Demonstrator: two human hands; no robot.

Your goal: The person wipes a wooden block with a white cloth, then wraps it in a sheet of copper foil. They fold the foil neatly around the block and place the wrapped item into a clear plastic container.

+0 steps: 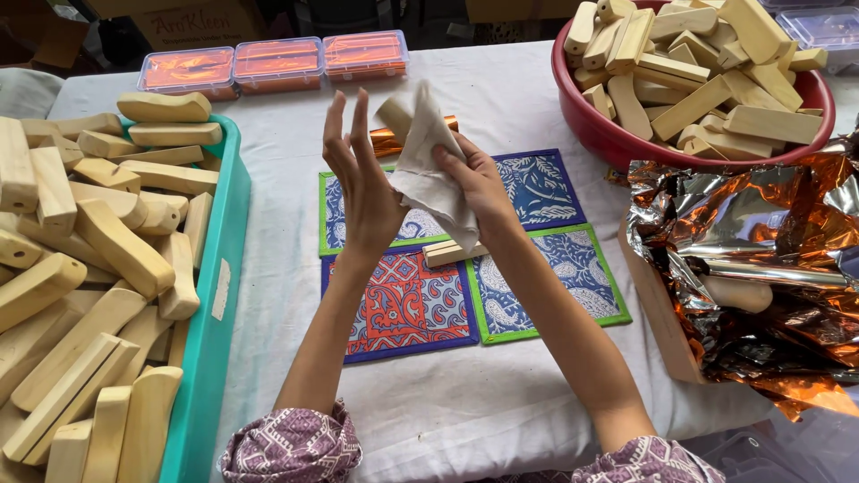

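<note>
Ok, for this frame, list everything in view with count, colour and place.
wooden block: one, pale, raised in the right hand, partly under the cloth
cloth: one, off-white, in the right hand
mats: four, blue and red prints, table centre
wooden piece: one, pale, lying on the mats
teal tray: one, left, heaped with wooden blocks
red bowl: one, top right, heaped with wooden blocks
foil: orange and silver, crumpled, right
plastic boxes: three, clear with orange contents, far edge
table cover: white
left hand: open, raised, empty
right hand: gripping the cloth
</note>
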